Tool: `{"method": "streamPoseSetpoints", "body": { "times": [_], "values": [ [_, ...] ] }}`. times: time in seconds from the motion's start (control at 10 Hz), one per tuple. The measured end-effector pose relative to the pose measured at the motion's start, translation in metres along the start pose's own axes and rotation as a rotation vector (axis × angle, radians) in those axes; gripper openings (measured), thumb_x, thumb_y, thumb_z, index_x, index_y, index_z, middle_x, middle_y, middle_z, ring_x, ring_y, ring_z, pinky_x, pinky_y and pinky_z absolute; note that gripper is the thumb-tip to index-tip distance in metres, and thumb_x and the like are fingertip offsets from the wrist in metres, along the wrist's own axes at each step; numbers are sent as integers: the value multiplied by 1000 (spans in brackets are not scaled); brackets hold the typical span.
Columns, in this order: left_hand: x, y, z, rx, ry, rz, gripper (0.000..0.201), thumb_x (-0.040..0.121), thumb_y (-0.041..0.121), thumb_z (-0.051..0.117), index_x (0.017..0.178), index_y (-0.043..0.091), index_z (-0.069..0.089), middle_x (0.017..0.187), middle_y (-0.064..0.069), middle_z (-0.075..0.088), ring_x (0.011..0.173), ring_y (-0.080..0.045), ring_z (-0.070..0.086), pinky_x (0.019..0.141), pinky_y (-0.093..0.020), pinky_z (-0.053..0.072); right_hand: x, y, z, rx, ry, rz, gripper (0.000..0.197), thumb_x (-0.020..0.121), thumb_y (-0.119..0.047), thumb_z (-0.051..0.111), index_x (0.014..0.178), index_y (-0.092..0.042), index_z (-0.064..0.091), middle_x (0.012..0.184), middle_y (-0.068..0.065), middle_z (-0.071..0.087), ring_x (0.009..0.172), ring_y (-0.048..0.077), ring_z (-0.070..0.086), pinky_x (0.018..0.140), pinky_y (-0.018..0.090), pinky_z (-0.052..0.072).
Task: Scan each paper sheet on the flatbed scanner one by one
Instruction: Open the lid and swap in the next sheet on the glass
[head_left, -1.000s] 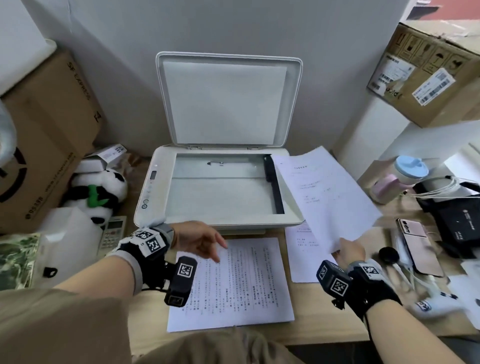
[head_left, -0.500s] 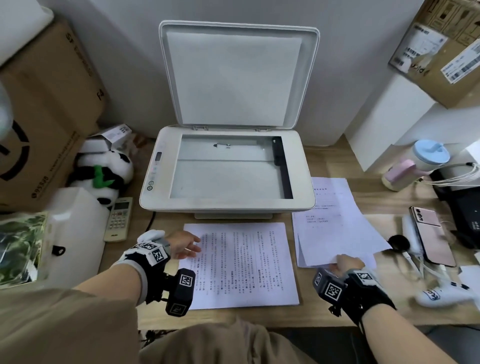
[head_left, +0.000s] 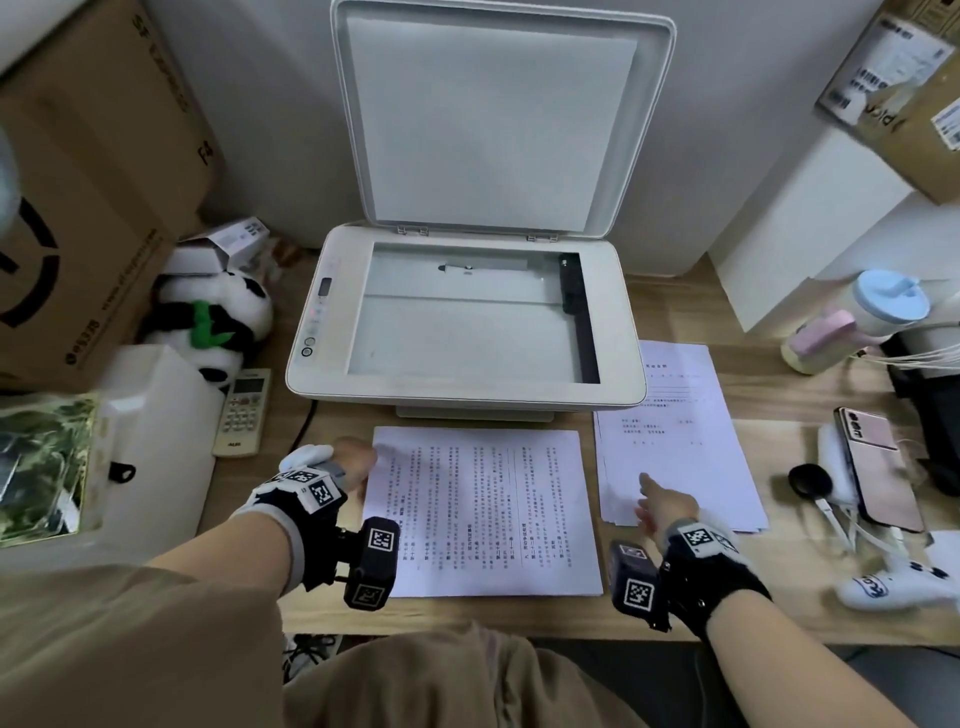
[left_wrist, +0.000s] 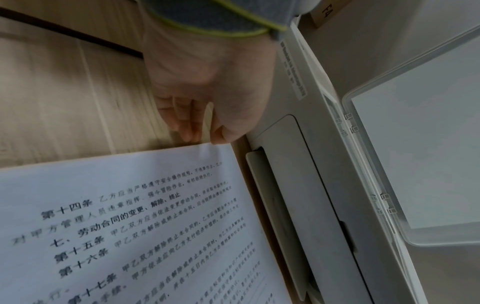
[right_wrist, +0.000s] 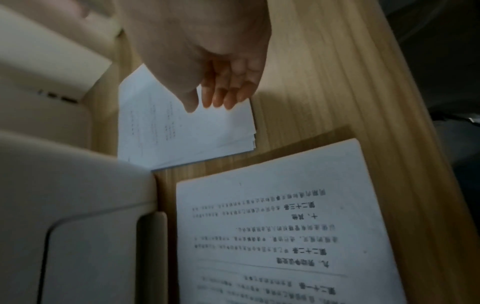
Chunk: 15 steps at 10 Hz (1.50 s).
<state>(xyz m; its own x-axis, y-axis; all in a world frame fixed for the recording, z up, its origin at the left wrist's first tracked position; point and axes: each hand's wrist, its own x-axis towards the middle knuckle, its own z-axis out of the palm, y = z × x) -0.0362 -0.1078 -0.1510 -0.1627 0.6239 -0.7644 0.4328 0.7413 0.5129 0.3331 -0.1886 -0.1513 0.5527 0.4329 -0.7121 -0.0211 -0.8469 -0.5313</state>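
Observation:
The white flatbed scanner (head_left: 332, 312) stands at the back of the desk, its lid (head_left: 493, 119) raised and its glass (head_left: 457, 332) bare. A printed sheet (head_left: 488, 509) lies in front of it, atop a thin stack. My left hand (head_left: 363, 462) is at that sheet's far left corner; in the left wrist view the thumb and fingers (left_wrist: 205, 139) pinch the slightly lifted corner of the sheet (left_wrist: 130, 216). A second stack of sheets (head_left: 675, 441) lies to the right of the scanner. My right hand (head_left: 647, 493) hovers over its near left part with straight fingers (right_wrist: 221, 98), holding nothing.
A panda plush (head_left: 218, 322), a remote (head_left: 243, 413) and a cardboard box (head_left: 93, 182) crowd the left side. On the right are a phone (head_left: 878, 467), a blue-lidded cup (head_left: 883, 306), cables and a white controller (head_left: 893, 582). The desk's front edge (head_left: 467, 623) runs below the sheets.
My right hand has laid the sheet it carried onto the right stack and let go. My left hand has dropped from the scanner's front to the printed sheet's left corner.

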Motion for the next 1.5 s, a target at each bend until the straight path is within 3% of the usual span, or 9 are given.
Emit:
{"method": "streamPoseSetpoints", "body": {
  "times": [0.1, 0.3, 0.4, 0.6, 0.8, 1.0, 1.1, 1.3, 1.5],
  "values": [
    [6, -7, -3, 10, -5, 3, 33, 95, 6, 46, 65, 20, 43, 70, 2, 44, 61, -9, 42, 56, -20, 40, -6, -15, 18, -126, -111, -116, 28, 91, -26, 60, 96, 1, 66, 71, 8, 59, 65, 23, 53, 62, 30, 44],
    [15, -18, -2, 62, 29, -9, 32, 93, 9, 49, 64, 22, 44, 69, 3, 45, 59, -10, 44, 63, -24, 45, -3, -21, 40, -652, -148, -189, 37, 84, -51, 59, 65, -20, 59, 69, 5, 62, 69, 24, 60, 81, 34, 54],
    [15, -17, 0, 79, 34, -17, 32, 92, 9, 50, 63, 21, 43, 69, 2, 45, 62, -13, 46, 73, -30, 49, -1, -19, 40, -729, -131, -225, 40, 82, -52, 62, 105, -20, 66, 96, 4, 67, 89, 24, 63, 83, 31, 50],
    [24, -22, -2, 94, 36, 0, 30, 90, 12, 53, 63, 23, 47, 94, -9, 54, 89, -21, 52, 94, -40, 49, -2, -20, 35, -708, -130, -280, 40, 79, -52, 66, 58, -24, 45, 58, -3, 53, 58, 19, 55, 65, 28, 51],
    [23, -21, -3, 92, 33, -19, 30, 90, 11, 53, 63, 22, 47, 92, -8, 55, 89, -21, 52, 90, -37, 48, -4, -21, 27, -767, -125, -269, 33, 89, -44, 57, 73, -17, 64, 68, 4, 66, 68, 21, 64, 64, 25, 47],
    [30, -26, -6, 87, 5, -3, 27, 89, 11, 55, 65, 22, 52, 97, -10, 56, 91, -22, 54, 96, -42, 49, 0, -12, 15, -748, -6, -306, 22, 89, -37, 58, 105, -27, 70, 109, -4, 69, 96, 17, 63, 73, 21, 47],
    [31, -26, -5, 87, 2, 6, 29, 90, 9, 54, 64, 23, 51, 98, -11, 55, 92, -22, 52, 95, -41, 48, 0, -16, 17, -643, 43, -286, 11, 86, -38, 62, 87, -29, 68, 95, -2, 71, 86, 20, 64, 83, 28, 51],
    [23, -17, -7, 138, 0, 45, 22, 90, 7, 53, 71, 17, 56, 110, -24, 61, 112, -37, 59, 89, -40, 47, 1, -15, 21, -369, -21, -325, 13, 85, -20, 66, 96, -12, 67, 89, 4, 62, 82, 21, 56, 77, 27, 43],
    [15, -12, -7, 115, 20, 48, 42, 81, 7, 63, 122, 6, 56, 115, -23, 63, 106, -36, 62, 81, -34, 48, -1, -6, 24, -62, -175, -357, 14, 90, -4, 57, 95, -9, 69, 104, 17, 67, 93, 28, 61, 93, 45, 49]
  ]
}}
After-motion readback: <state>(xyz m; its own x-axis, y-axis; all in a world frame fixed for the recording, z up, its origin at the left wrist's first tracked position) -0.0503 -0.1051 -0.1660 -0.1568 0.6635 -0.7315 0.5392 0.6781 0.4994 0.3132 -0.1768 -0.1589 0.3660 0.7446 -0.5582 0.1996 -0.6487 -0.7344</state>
